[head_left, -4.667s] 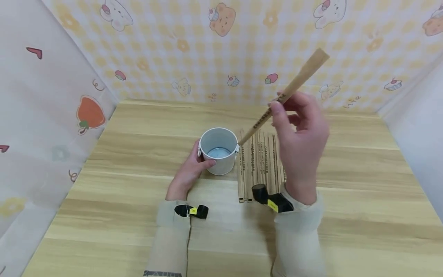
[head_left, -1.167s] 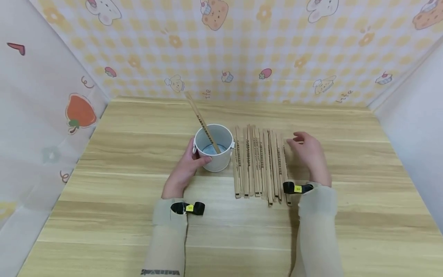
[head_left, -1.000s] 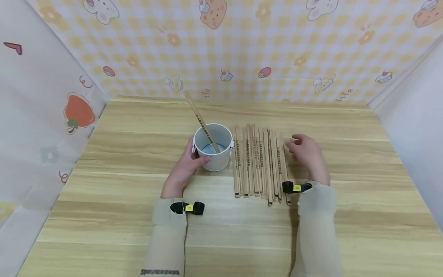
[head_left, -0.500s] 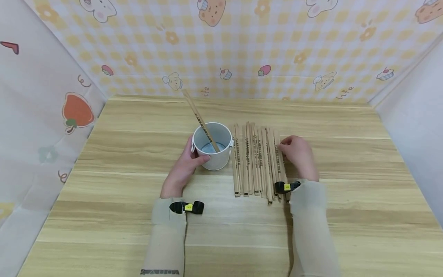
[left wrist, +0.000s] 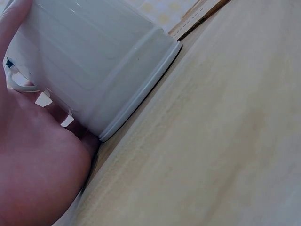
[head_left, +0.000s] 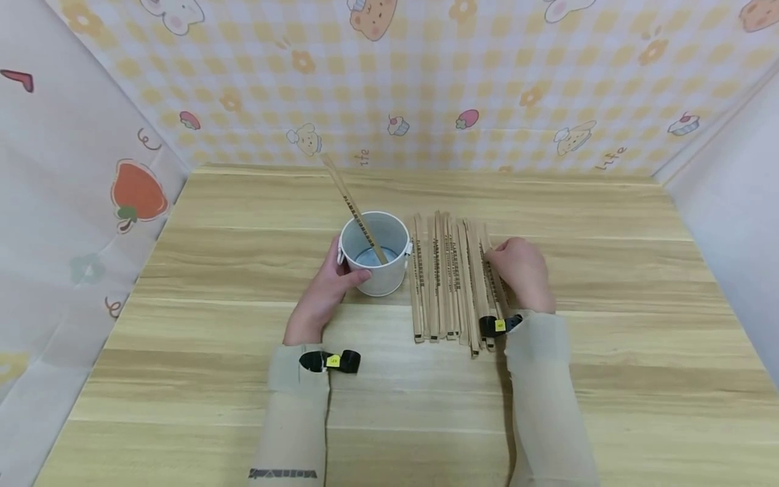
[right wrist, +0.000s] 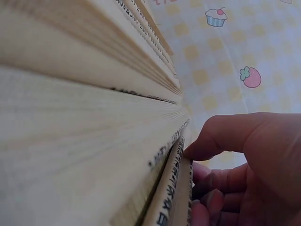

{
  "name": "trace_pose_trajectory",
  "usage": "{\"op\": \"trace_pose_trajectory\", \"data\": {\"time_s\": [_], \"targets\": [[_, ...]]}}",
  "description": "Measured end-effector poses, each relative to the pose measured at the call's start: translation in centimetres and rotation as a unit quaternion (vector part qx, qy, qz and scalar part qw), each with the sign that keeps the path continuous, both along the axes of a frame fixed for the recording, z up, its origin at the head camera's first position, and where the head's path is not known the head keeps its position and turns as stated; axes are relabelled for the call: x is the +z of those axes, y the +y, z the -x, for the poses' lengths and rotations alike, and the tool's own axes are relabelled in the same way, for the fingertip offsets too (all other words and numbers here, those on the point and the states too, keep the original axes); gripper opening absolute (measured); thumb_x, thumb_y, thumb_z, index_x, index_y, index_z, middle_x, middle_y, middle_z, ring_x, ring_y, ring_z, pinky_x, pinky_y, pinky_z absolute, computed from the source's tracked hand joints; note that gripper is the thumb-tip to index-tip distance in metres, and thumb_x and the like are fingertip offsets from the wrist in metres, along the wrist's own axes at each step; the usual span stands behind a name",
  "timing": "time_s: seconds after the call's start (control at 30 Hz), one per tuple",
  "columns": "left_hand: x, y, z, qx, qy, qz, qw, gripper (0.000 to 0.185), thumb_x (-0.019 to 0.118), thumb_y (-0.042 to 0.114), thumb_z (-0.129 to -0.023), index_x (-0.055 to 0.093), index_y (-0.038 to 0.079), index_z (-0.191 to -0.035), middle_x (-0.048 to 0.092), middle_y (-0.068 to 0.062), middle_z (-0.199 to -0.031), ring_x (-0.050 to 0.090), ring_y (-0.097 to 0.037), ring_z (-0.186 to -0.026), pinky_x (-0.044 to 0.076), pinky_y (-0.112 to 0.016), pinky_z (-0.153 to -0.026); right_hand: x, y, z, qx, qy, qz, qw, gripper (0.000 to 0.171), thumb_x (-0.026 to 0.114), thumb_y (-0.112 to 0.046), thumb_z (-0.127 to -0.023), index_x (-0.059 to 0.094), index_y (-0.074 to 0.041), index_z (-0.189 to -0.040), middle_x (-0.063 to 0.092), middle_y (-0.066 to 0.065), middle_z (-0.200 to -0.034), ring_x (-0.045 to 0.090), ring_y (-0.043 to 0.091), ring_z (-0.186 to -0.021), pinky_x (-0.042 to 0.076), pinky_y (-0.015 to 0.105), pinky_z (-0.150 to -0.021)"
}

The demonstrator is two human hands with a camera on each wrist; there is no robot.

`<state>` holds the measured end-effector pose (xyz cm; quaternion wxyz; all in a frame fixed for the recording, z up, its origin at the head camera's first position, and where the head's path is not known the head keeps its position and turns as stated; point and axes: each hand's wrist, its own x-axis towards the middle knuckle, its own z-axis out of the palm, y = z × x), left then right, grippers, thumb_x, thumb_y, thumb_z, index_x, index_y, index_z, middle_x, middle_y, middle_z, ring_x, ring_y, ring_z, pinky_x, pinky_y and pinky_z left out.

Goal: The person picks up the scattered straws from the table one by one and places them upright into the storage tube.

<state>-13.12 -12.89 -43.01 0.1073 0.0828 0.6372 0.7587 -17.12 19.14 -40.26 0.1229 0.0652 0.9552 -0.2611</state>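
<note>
1. The left hand (head_left: 324, 289) is wrapped round the near-left side of a small white bucket (head_left: 376, 260), fingers curled against its wall and thumb up at the rim; the left wrist view shows the palm pressed to the bucket's ribbed side, with its base flat on the wooden table (head_left: 608, 284).
2. One wooden stick (head_left: 355, 211) stands in the bucket, its lower end on the bottom, leaning up and away to the far left over the rim.
3. Just right of the bucket, a row of wooden sticks (head_left: 447, 277) lies flat, side by side, running from far to near, printed faces up.
4. The right hand (head_left: 518, 270) rests at the right edge of that row, fingers bent down onto the outermost sticks.
5. In the right wrist view the thumb and curled fingers (right wrist: 221, 141) close on the rightmost stick's edge, pinching it; that stick lies on the table, touching its neighbours.
</note>
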Motion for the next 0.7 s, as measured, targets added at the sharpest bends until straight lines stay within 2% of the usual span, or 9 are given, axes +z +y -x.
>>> {"op": "trace_pose_trajectory", "data": {"time_s": [0.03, 0.2, 0.4, 0.5, 0.57, 0.63, 0.7], "targets": [[0.0, 0.0, 0.0, 0.0, 0.0, -0.001, 1.0, 0.078, 0.068, 0.011, -0.076, 0.023, 0.029, -0.137, 0.028, -0.008, -0.135, 0.026, -0.028, -0.126, 0.02, -0.041, -0.104, 0.0, 0.0, 0.0, -0.002, -0.002, -0.003, 1.0, 0.028, 0.045, -0.027, -0.08, 0.045, -0.01, -0.058, 0.041, -0.001, -0.05, 0.04, 0.017, -0.045, 0.033, 0.029, -0.042], [0.0, 0.0, 0.0, -0.001, -0.004, -0.013, 0.9999, 0.078, 0.067, 0.007, -0.076, 0.023, 0.027, -0.138, 0.028, -0.009, -0.135, 0.026, -0.028, -0.127, 0.019, -0.041, -0.105, -0.1, 0.0, 0.2, -0.006, -0.007, -0.009, 1.0, 0.03, 0.047, -0.03, -0.082, 0.049, -0.01, -0.06, 0.046, 0.0, -0.055, 0.044, 0.018, -0.051, 0.035, 0.029, -0.045], [0.6, 0.1, -0.3, -0.005, -0.009, -0.012, 0.9999, 0.078, 0.064, 0.004, -0.077, 0.021, 0.025, -0.139, 0.025, -0.011, -0.137, 0.023, -0.031, -0.128, 0.019, -0.041, -0.104, 0.2, 0.8, 0.2, -0.01, -0.013, 0.007, 1.0, 0.03, 0.042, -0.028, -0.083, 0.041, -0.011, -0.058, 0.036, -0.002, -0.05, 0.036, 0.017, -0.045, 0.031, 0.028, -0.041], [1.2, 0.2, -0.4, -0.007, -0.007, -0.004, 0.9999, 0.078, 0.064, 0.005, -0.078, 0.02, 0.024, -0.139, 0.023, -0.014, -0.138, 0.022, -0.032, -0.128, 0.019, -0.042, -0.104, 0.8, 1.6, 0.0, -0.019, 0.001, 0.004, 1.0, 0.03, 0.041, -0.03, -0.085, 0.05, -0.007, -0.069, 0.046, 0.002, -0.058, 0.042, 0.018, -0.051, 0.033, 0.028, -0.044], [1.5, 0.3, -0.4, -0.007, -0.005, -0.002, 1.0, 0.079, 0.064, 0.006, -0.078, 0.019, 0.023, -0.14, 0.022, -0.015, -0.139, 0.021, -0.032, -0.128, 0.019, -0.042, -0.104, 1.2, 2.1, -0.1, -0.025, 0.015, 0.006, 1.0, 0.033, 0.041, -0.032, -0.086, 0.056, -0.003, -0.082, 0.054, 0.008, -0.071, 0.048, 0.022, -0.06, 0.037, 0.03, -0.048], [1.7, 0.3, -0.5, -0.007, -0.004, -0.001, 1.0, 0.079, 0.063, 0.005, -0.078, 0.018, 0.023, -0.14, 0.021, -0.015, -0.139, 0.02, -0.032, -0.129, 0.018, -0.042, -0.105, 1.8, 2.4, -0.3, -0.034, 0.026, 0.014, 0.999, 0.038, 0.041, -0.034, -0.088, 0.057, -0.001, -0.096, 0.058, 0.013, -0.086, 0.052, 0.025, -0.071, 0.041, 0.033, -0.055], [1.8, 0.3, -0.6, -0.006, -0.004, 0.001, 1.0, 0.079, 0.063, 0.004, -0.078, 0.018, 0.022, -0.14, 0.022, -0.014, -0.139, 0.02, -0.031, -0.129, 0.017, -0.041, -0.105, 2.3, 2.6, -0.5, -0.042, 0.038, 0.024, 0.998, 0.039, 0.041, -0.032, -0.087, 0.056, 0.001, -0.101, 0.058, 0.017, -0.094, 0.053, 0.028, -0.078, 0.043, 0.036, -0.06]]}}
